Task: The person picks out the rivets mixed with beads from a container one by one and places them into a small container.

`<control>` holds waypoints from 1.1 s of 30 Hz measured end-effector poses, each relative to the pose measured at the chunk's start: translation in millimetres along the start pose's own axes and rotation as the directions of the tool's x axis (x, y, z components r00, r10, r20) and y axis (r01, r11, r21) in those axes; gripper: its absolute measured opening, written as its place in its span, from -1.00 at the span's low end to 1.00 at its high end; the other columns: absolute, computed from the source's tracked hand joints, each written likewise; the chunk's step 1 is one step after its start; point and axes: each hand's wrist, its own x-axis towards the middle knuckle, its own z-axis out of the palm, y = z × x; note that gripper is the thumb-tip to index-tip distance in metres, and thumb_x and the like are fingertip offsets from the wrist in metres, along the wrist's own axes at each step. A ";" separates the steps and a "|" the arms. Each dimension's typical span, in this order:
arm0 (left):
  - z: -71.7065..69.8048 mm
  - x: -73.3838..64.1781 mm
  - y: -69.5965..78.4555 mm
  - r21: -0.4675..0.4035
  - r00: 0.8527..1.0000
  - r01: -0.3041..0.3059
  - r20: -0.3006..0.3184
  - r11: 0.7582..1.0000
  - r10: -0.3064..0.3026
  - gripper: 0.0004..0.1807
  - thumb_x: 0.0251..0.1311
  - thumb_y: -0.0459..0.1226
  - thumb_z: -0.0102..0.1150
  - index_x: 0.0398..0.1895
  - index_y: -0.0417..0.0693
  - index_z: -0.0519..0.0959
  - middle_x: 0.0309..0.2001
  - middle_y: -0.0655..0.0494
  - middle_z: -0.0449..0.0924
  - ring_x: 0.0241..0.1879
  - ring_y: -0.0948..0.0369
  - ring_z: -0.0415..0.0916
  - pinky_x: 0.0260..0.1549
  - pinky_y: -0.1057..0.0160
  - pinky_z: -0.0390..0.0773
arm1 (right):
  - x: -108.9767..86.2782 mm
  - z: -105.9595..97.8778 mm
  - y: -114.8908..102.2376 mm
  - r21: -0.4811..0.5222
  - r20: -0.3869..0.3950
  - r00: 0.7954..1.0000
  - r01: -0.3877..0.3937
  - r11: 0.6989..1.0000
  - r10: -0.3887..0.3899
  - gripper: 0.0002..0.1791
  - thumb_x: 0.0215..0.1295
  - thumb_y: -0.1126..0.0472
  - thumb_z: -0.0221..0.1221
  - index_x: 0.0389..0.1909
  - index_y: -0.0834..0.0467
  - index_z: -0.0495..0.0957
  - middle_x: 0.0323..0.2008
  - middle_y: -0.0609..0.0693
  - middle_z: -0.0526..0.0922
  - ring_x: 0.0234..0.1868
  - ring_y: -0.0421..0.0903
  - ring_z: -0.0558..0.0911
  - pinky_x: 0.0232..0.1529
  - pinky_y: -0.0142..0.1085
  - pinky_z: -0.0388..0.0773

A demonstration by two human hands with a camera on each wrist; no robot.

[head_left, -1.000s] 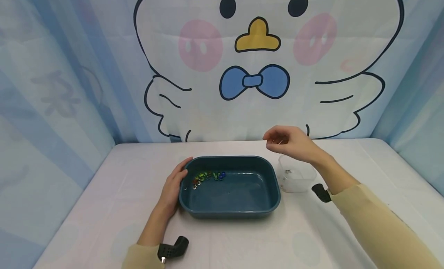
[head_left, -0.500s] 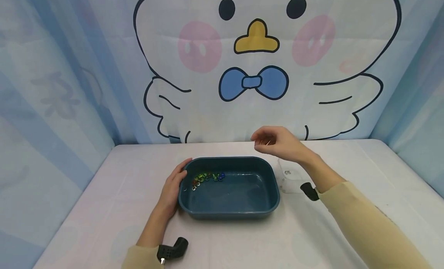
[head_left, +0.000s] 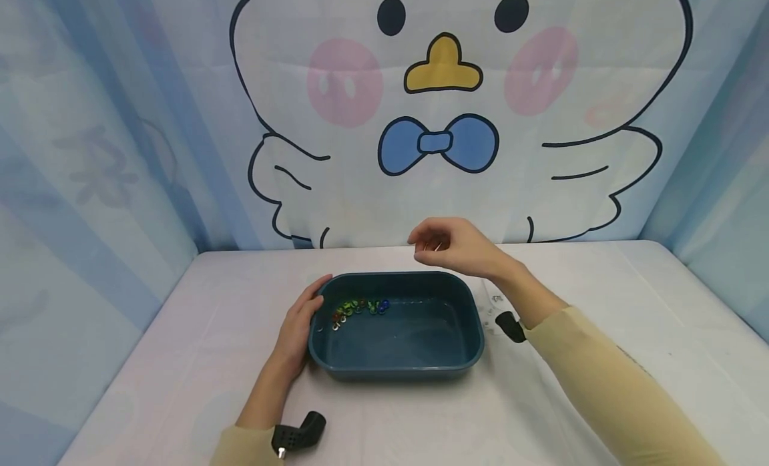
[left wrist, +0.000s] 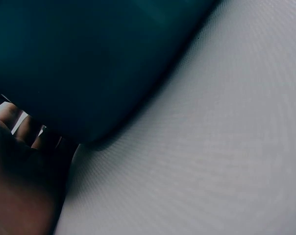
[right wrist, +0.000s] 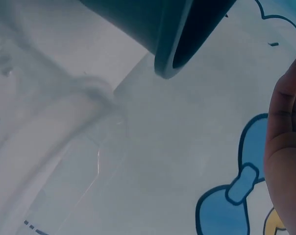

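Note:
A dark teal rectangular basin (head_left: pixel 396 349) stands on the table, its outer wall (left wrist: pixel 99 63) filling the upper left wrist view. Small, shiny, glass-like marbles (head_left: pixel 360 306) in green, amber and blue lie along its far left inside. My left hand (head_left: pixel 297 326) holds the basin's left side, thumb at the rim and fingers along the outer wall. Beyond the far rim, my right hand (head_left: pixel 450 246) is raised with bent fingers, fingertips near the thumb. I cannot tell whether something small sits between them. In the right wrist view, this hand (right wrist: pixel 285 137) shows only at the right edge.
Right of the basin stands a clear plastic box (right wrist: pixel 55 122), partly behind the right forearm in the head view, with a few small clear pieces (head_left: pixel 496 298) inside. A white cloth covers the table (head_left: pixel 408 419). A printed curtain (head_left: pixel 438 205) hangs behind it.
My right hand has moved left, from above the clear box to beyond the basin's far rim. Its forearm now covers more of the box. The left hand and basin have stayed in place.

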 end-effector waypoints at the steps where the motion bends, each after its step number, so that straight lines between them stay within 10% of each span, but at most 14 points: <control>1: 0.0 0.1 -0.2 0.000 1.000 -0.001 0.000 1.000 0.001 -0.49 0.59 -0.21 -0.35 0.53 0.02 0.27 0.52 0.04 0.16 0.53 0.07 -0.02 0.47 -0.08 -0.10 | 1.4 1.5 -0.9 0.006 0.004 1.000 0.005 1.000 -0.005 -0.77 0.30 0.29 0.30 -0.04 0.21 0.65 -0.28 -0.02 0.64 -0.29 -0.04 0.57 -0.18 -0.19 0.59; 33: 2.1 0.8 1.6 0.020 0.999 0.039 -0.037 0.999 -0.038 -0.49 0.57 -0.20 -0.33 0.51 0.04 0.29 0.52 0.03 0.17 0.53 0.06 -0.02 0.47 -0.08 -0.09 | 26.7 21.9 -20.6 0.055 0.070 0.997 0.037 0.998 -0.041 -0.77 0.28 0.30 0.27 -0.05 0.23 0.64 -0.30 -0.02 0.64 -0.27 -0.05 0.59 -0.14 -0.18 0.61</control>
